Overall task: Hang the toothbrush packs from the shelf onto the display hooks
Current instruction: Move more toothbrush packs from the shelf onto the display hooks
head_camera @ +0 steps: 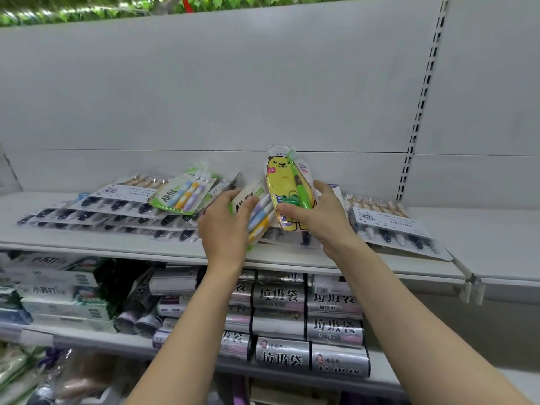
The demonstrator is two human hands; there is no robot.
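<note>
Both hands are raised over the white shelf (87,244), each gripping a toothbrush pack. The left hand (225,226) curls round a green-edged pack (257,211), its fingers covering much of the label so only a few letters show. The right hand (315,217) pinches the lower half of a yellow bear pack (287,185), held upright, its bottom print hidden behind the thumb. A second green pack (184,194) lies tilted on a stack of dark-brush packs (102,211). More such packs (391,229) lie to the right, partly hidden by the wrist. Rolls (280,299) below are blurred.
</note>
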